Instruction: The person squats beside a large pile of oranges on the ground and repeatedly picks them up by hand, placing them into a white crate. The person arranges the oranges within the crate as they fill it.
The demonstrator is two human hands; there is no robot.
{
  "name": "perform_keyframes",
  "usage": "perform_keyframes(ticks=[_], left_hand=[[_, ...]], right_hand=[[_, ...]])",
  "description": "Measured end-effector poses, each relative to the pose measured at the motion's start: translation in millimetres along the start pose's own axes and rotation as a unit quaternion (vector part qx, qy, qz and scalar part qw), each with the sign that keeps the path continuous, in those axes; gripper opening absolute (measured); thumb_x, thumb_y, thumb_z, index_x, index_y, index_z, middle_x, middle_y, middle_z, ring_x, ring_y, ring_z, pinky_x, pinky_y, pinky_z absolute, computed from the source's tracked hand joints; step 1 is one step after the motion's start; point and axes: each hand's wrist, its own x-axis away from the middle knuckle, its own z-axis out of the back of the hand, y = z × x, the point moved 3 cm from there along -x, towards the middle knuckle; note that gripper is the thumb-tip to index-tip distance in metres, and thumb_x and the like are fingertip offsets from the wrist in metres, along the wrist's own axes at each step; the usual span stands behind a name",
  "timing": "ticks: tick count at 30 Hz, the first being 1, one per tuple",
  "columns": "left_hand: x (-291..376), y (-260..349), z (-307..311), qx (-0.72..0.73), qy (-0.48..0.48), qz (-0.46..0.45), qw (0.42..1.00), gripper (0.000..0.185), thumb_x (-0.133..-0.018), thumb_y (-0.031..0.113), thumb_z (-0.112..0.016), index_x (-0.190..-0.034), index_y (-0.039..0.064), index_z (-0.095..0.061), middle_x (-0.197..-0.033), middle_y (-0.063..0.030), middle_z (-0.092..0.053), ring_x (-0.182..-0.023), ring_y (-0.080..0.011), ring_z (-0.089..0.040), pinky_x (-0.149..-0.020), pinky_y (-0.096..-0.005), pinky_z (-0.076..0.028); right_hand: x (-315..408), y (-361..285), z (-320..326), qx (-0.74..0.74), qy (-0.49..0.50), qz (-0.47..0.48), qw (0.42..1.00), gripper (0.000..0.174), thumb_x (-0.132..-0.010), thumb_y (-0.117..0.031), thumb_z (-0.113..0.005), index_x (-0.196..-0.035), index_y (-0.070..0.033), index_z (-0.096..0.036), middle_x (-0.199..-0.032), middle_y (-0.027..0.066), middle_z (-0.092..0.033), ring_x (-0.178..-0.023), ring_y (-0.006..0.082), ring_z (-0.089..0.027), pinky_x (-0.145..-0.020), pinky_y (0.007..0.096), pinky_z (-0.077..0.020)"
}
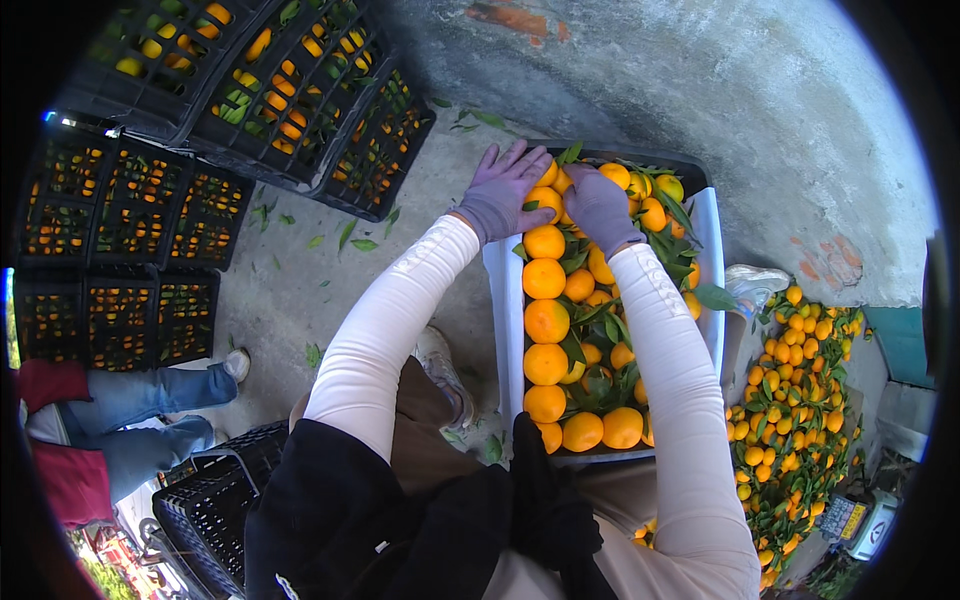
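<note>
A black crate (691, 172) lined with white sheeting (506, 322) stands in front of me, holding leafy mandarins. Larger mandarins (545, 321) run in a line down its left side, and others (622, 428) sit along the near edge. My left hand (504, 187), in a thin purple-grey glove, lies over the far left corner, fingers spread across the rim and touching the fruit. Beside it, my gloved right hand (600, 204) reaches down onto mandarins of the far row. Its fingertips are hidden, so its hold on a fruit is unclear.
Stacked black crates (300, 97) of leafy mandarins stand at the left. A heap of loose mandarins (787, 405) covers the floor at right. A concrete wall (675, 75) rises behind my crate. Another person's jeans (150, 390) and a black basket (217, 510) are at lower left.
</note>
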Motion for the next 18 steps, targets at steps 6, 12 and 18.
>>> perform_keyframes(ticks=[6, 12, 18], left_hand=[[-1, 2, -4, -0.021, 0.006, -0.008, 1.000, 0.089, -0.089, 0.059, -0.064, -0.159, 0.010, -0.037, -0.165, -0.0130, -0.036, -0.154, -0.0373, -0.026, -0.125, -0.0576, -0.014], [5, -3, -4, -0.029, 0.035, -0.054, 0.997, 0.084, -0.094, 0.058, -0.058, -0.159, 0.010, -0.036, -0.165, -0.0155, -0.034, -0.153, -0.0381, -0.029, -0.123, -0.0588, -0.017], [3, 20, 5, -0.154, -0.061, -0.067, 0.984, 0.064, -0.092, 0.037, -0.064, -0.149, 0.011, -0.053, -0.161, -0.0212, -0.040, -0.145, -0.0452, -0.038, -0.119, -0.0578, -0.027]], right_hand=[[-13, -12, -7, 0.100, -0.090, -0.069, 0.989, 0.029, -0.089, -0.018, -0.064, -0.116, -0.009, -0.071, -0.115, 0.0160, -0.073, -0.105, 0.0343, -0.071, -0.089, 0.0427, -0.0568], [29, -1, 17, -0.102, 0.003, 0.013, 0.995, 0.050, -0.087, -0.017, -0.062, -0.135, -0.005, -0.060, -0.127, 0.0208, -0.067, -0.119, 0.0403, -0.063, -0.101, 0.0453, -0.0516], [235, 88, 123, -0.172, 0.270, 0.015, 0.947, 0.044, -0.092, -0.014, -0.063, -0.135, -0.002, -0.058, -0.134, 0.0209, -0.061, -0.122, 0.0378, -0.061, -0.103, 0.0423, -0.0502]])
